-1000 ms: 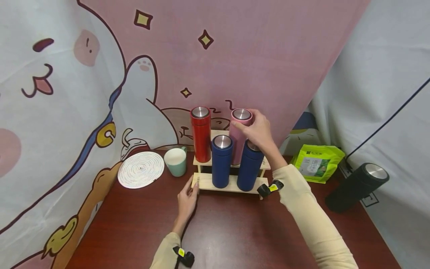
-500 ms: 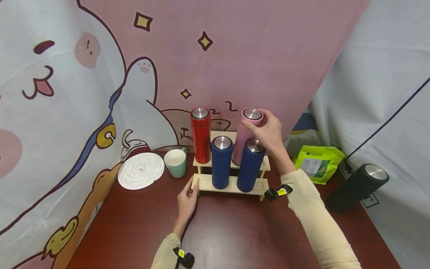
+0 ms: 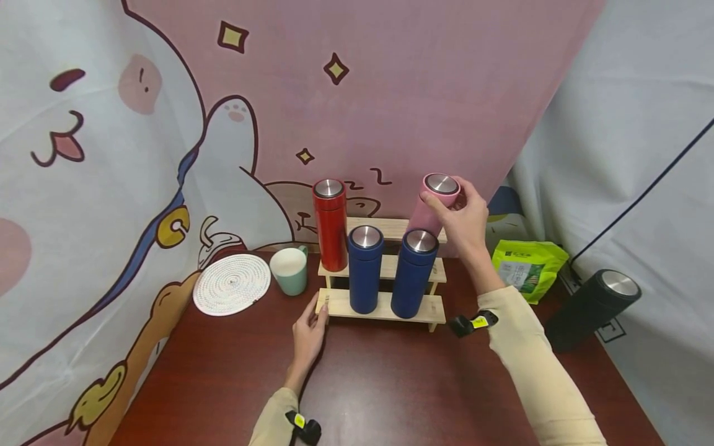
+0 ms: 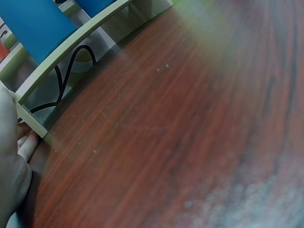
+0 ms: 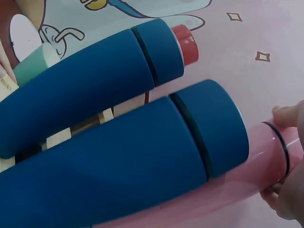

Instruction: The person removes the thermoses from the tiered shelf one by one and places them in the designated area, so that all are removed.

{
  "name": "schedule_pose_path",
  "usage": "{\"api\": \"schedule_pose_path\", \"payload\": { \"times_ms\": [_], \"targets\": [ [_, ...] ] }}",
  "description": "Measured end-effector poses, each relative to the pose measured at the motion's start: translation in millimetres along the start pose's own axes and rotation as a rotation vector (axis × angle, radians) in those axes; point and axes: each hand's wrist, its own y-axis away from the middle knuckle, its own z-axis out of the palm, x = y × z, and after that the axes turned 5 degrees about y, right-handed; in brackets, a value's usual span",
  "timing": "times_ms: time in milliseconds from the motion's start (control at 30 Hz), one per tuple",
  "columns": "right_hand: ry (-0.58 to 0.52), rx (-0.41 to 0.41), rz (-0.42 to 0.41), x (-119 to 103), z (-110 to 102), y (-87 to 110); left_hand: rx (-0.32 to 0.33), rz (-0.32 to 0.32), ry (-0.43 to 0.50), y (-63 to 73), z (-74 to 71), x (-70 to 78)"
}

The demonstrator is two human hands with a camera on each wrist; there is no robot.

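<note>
In the head view my right hand (image 3: 467, 220) grips the pink thermos (image 3: 426, 214) near its steel lid. Its lower part is hidden behind the right blue thermos (image 3: 413, 279). The left end of a tiered wooden rack (image 3: 334, 303) is held by my left hand (image 3: 308, 334), thumb at the front step's edge. A second blue thermos (image 3: 365, 275) shares that front step. Behind them at the left, a red thermos (image 3: 331, 238) stands on the middle step. The right wrist view shows fingers and thumb around the pink thermos (image 5: 266, 154), just behind the nearer blue thermos (image 5: 142, 166).
Left of the rack are a mint mug (image 3: 291, 279) and a round woven mat (image 3: 231, 288). To the right, a green bag (image 3: 528, 266) lies near a black thermos (image 3: 591, 310). A printed cloth (image 3: 446, 93) hangs close behind the rack.
My right hand has carried the pink thermos rightward, from between the two blue ones to behind the right one; it looks slightly raised. My left hand has stayed on the rack.
</note>
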Motion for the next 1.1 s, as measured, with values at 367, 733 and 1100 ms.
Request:
{"api": "schedule_pose_path", "payload": {
  "times_ms": [367, 733, 1100],
  "targets": [
    [-0.098, 0.146, -0.034, 8.5, -16.5, -2.4, 0.008, 0.007, 0.006, -0.3, 0.6, -1.8],
    [-0.055, 0.170, -0.031, 15.0, -42.3, -5.1, 0.012, 0.016, 0.002, 0.1, 0.9, -0.6],
    [0.030, 0.171, 0.007, 28.7, -68.3, -3.4, 0.020, 0.026, -0.004, -0.5, 1.5, 0.4]
  ]
}}
